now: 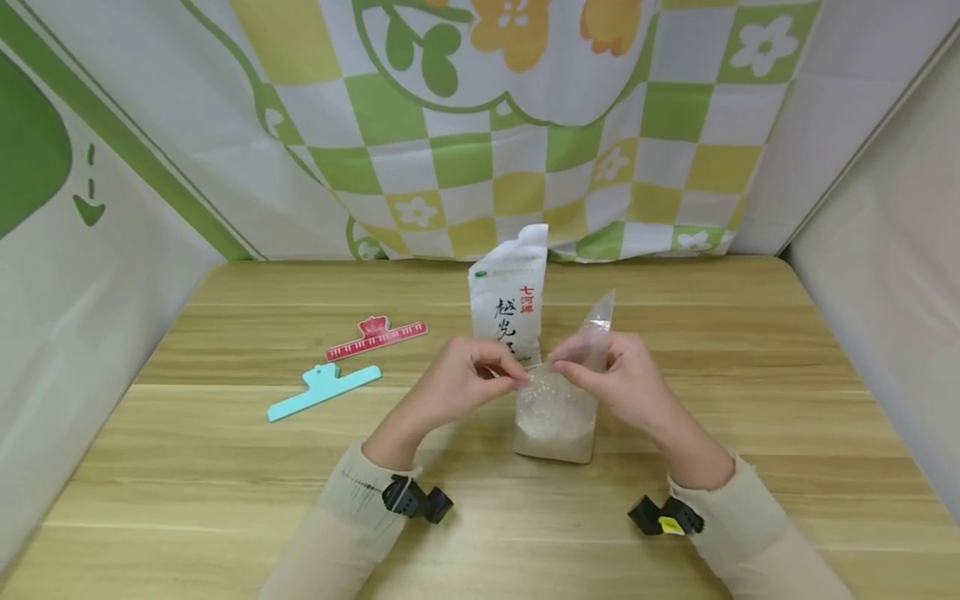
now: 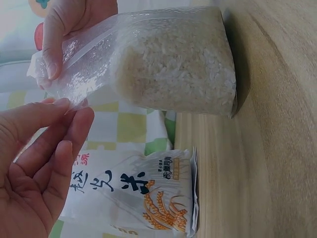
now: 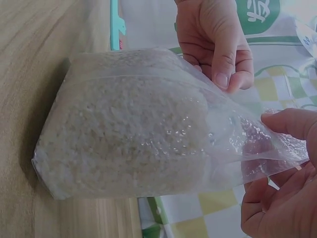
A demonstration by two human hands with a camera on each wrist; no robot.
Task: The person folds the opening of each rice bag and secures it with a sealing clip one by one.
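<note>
A clear plastic bag of white rice (image 1: 555, 417) stands upright on the wooden table, its top half slack above the grains. My left hand (image 1: 459, 379) pinches the bag's left upper edge between thumb and fingertips. On the other side, my right hand (image 1: 628, 379) grips the loose plastic, with the thumb in front and fingers behind. A pointed corner of the film sticks up above that hand. In the left wrist view, rice grains (image 2: 173, 59) fill the bag's lower part. Just behind stands a white printed rice package (image 1: 504, 300), its lower part partly hidden by the left hand.
Left of the hands lie a red sealing clip (image 1: 377, 337) and a light blue sealing clip (image 1: 325, 390). A checked cloth (image 1: 465, 158) hangs along the table's back edge, and pale fabric walls stand at both sides.
</note>
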